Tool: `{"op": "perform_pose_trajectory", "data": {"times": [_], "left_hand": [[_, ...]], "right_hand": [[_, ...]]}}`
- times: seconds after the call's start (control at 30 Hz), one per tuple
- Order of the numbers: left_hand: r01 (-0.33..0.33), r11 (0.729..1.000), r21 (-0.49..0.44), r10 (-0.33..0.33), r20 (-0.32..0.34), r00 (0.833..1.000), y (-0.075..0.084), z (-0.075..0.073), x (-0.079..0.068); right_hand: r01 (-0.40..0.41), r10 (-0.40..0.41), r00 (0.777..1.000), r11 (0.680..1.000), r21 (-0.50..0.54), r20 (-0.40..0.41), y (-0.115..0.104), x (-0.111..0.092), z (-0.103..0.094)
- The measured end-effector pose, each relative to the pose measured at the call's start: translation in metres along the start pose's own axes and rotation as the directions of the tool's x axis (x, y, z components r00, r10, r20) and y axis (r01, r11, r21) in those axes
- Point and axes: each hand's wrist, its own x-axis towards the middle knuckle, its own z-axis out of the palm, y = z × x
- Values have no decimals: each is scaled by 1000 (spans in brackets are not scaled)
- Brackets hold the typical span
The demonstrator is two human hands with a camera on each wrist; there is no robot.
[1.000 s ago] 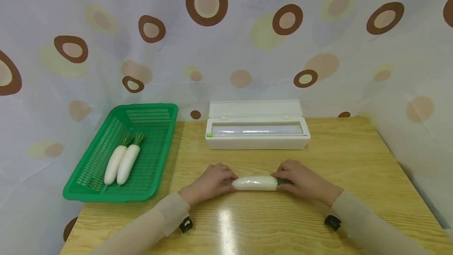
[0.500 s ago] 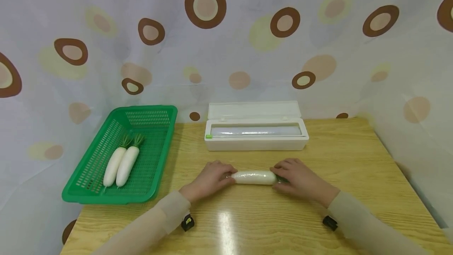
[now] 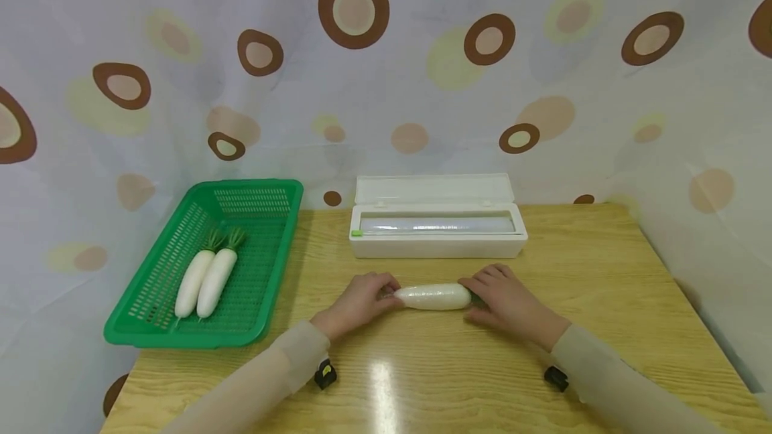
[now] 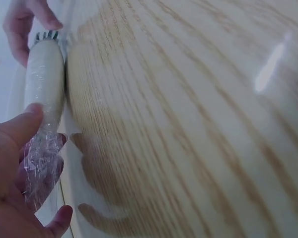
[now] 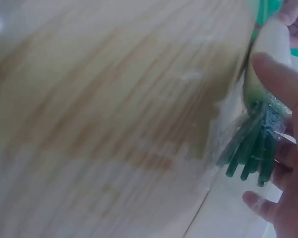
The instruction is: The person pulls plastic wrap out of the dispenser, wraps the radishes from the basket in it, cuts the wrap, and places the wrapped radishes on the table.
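Observation:
A white radish [image 3: 435, 297] in shiny cling film lies crosswise on the table, in front of the film box. My left hand [image 3: 360, 303] holds its root end, thumb on top; in the left wrist view loose crumpled film [image 4: 41, 171] trails from that end between the fingers. At the other end my right hand [image 3: 509, 303] grips the radish near its trimmed green stalks [image 5: 253, 146]. In the right wrist view those stalks are also covered in film, the thumb lies on the white body, and the other fingers are partly hidden behind.
A white cling film box [image 3: 439, 246] with its lid raised and a roll inside stands at the back. To the left, a green basket [image 3: 280, 266] holds two bare radishes [image 3: 217, 283]. A patterned cloth [image 3: 410, 72] hangs behind the wooden table [image 3: 470, 380].
Both hands have shifted the wrapped radish a little away from the body, toward the film box. The basket and the box stay in place.

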Motion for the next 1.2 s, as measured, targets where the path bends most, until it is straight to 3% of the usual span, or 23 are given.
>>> {"op": "perform_pose_trajectory", "data": {"times": [0.13, 0.37, 0.5, 0.8, 1.1, 1.2], "left_hand": [[-42, 998, 37, 42, 7, 999, -2, -1, 0], [-158, 984, 89, 151, 76, 986, -10, 2, -5], [-201, 972, 121, 191, 86, 978, -9, 2, -8], [-132, 963, 234, 111, 100, 989, -5, -2, -8], [-18, 994, 108, 15, 26, 1000, -8, -9, -18], [38, 999, 24, -39, 19, 999, -9, -13, -23]], "right_hand": [[24, -23, 1000, 1000, -11, 12, 3, 1, 1], [-1, -23, 990, 985, 173, 136, 6, -3, -3], [-5, -34, 982, 979, 203, 185, 6, -4, -7], [34, -61, 981, 988, 148, 182, 5, -4, -7], [33, -61, 977, 991, 133, 206, 7, -3, -6], [35, -62, 977, 991, 133, 206, 7, -3, -8]]}}
